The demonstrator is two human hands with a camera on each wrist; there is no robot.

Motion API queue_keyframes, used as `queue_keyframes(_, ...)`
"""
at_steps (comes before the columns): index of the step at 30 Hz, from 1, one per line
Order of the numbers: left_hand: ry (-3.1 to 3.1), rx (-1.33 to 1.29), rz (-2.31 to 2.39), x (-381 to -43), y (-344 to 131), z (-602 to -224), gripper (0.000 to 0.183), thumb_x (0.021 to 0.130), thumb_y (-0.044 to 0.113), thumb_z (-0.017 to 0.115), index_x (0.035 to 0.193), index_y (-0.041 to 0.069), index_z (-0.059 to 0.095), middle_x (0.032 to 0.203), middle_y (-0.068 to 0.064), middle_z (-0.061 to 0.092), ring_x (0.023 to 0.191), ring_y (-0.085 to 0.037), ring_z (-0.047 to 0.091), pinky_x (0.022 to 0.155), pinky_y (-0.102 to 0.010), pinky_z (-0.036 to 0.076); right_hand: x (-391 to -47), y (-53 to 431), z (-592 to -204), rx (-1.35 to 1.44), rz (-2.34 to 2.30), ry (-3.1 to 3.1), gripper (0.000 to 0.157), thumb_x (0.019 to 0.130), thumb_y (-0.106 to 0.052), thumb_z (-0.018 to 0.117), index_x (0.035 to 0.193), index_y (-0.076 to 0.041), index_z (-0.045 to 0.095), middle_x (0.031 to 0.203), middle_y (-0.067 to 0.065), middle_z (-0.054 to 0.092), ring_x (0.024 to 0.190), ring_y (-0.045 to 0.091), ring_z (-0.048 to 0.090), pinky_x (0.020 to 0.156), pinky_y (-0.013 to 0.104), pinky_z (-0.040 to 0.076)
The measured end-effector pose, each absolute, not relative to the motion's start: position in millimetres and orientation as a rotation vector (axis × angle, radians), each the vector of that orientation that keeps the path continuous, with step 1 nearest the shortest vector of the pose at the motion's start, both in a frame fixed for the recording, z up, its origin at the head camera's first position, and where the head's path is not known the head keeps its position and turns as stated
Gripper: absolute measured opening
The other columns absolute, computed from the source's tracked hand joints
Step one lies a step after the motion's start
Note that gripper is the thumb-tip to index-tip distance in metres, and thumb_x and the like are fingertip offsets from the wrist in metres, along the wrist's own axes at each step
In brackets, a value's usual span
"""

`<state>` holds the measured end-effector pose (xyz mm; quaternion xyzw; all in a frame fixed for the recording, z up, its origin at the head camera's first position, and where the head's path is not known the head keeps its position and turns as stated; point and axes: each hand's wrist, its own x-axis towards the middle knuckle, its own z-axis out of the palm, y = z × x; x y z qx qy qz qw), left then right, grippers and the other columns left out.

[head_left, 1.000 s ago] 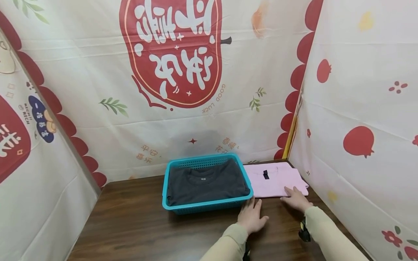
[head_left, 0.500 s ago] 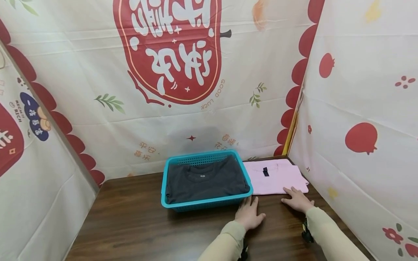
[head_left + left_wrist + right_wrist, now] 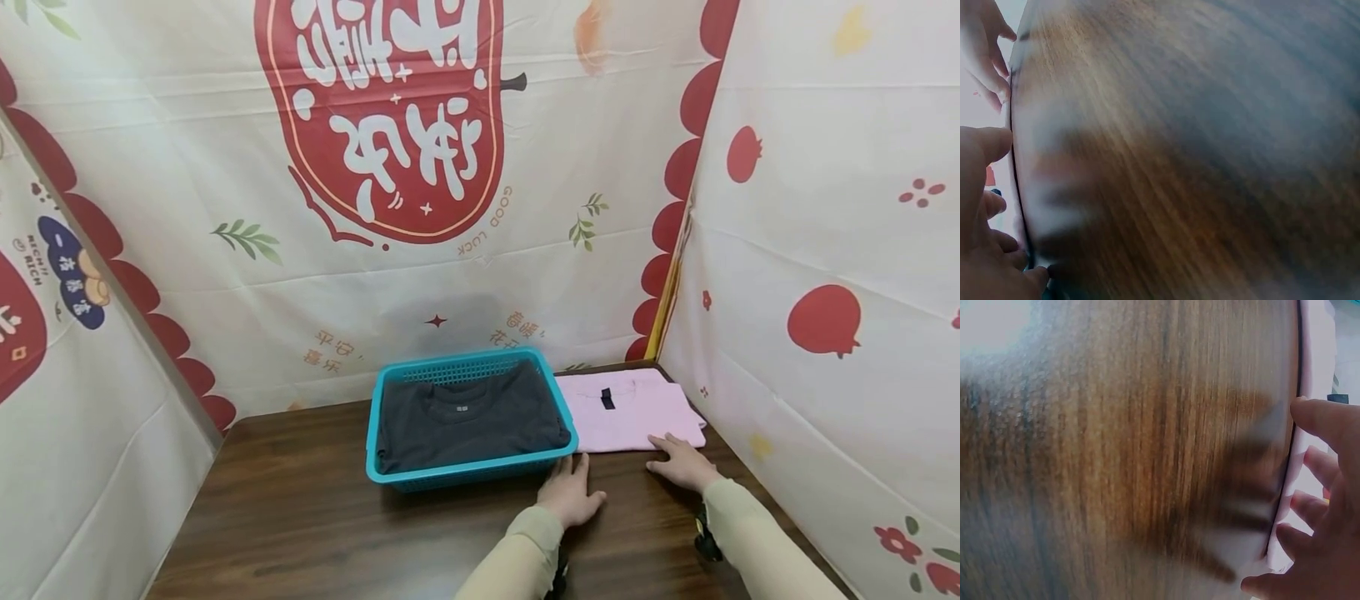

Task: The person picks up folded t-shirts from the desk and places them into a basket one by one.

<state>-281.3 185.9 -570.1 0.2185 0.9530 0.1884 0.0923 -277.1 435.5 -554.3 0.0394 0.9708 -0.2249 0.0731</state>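
A teal plastic basket point(image 3: 480, 467) holds a folded dark grey T-shirt point(image 3: 465, 425) with a small light mark at its neckline. To its right lies a folded pink T-shirt point(image 3: 630, 421) with a black neck label, flat on the table. My left hand point(image 3: 567, 496) rests with fingers spread near the basket's front right corner. My right hand point(image 3: 682, 465) has its fingertips at the pink T-shirt's front edge, its fingers extended. In the right wrist view, the fingers point(image 3: 1316, 419) spread beside the pink cloth and hold nothing.
The brown wooden table point(image 3: 315, 517) stands against a printed back curtain point(image 3: 360, 308). White printed cloth also hangs as a right side wall point(image 3: 810, 250) close by the right hand, and on the left point(image 3: 135, 467).
The head view has shifted slightly. Both hands stay almost where they were, the left one moving a little to the left. Basket and T-shirts have not visibly moved on the table.
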Motion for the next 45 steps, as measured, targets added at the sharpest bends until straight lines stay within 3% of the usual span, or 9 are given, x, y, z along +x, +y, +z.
queue_keyframes(21, 2.879, 0.762, 0.334, -271.3, 177.2, -565.1, 0.073, 0.091, 0.053, 0.059, 0.149, 0.014, 0.039, 0.152, 0.001, 0.035, 0.138, -0.015, 0.034, 0.104, -0.027, 0.038, -253.0, 436.3, -556.3, 0.088, -0.721, 2.958, 0.062, 0.090, -0.031, 0.065, 0.139, 0.001, 0.047, 0.144, 0.038, 0.029, 0.130, 0.062, 0.021, 0.083, 0.086, 0.016)
queue_keyframes(30, 2.912, 0.799, 0.116, -258.1, 177.6, -569.1, 0.070, 0.089, 0.059, 0.058, 0.143, 0.016, 0.047, 0.149, 0.003, 0.039, 0.136, -0.012, 0.037, 0.106, -0.024, 0.034, -244.0, 436.0, -556.9, 0.060, -0.717, 2.948, 0.064, 0.087, -0.031, 0.068, 0.139, 0.001, 0.048, 0.144, 0.038, 0.028, 0.129, 0.063, 0.020, 0.082, 0.088, 0.013)
queue_keyframes(45, 2.916, 0.882, -0.006, -243.2, 173.8, -560.0, 0.065, 0.087, 0.057, 0.061, 0.136, 0.014, 0.054, 0.138, 0.001, 0.050, 0.128, -0.014, 0.044, 0.102, -0.028, 0.039, -226.0, 438.2, -554.5, 0.045, -0.721, 2.884, 0.067, 0.086, -0.035, 0.068, 0.140, -0.001, 0.047, 0.145, 0.037, 0.027, 0.129, 0.063, 0.020, 0.079, 0.089, 0.005)
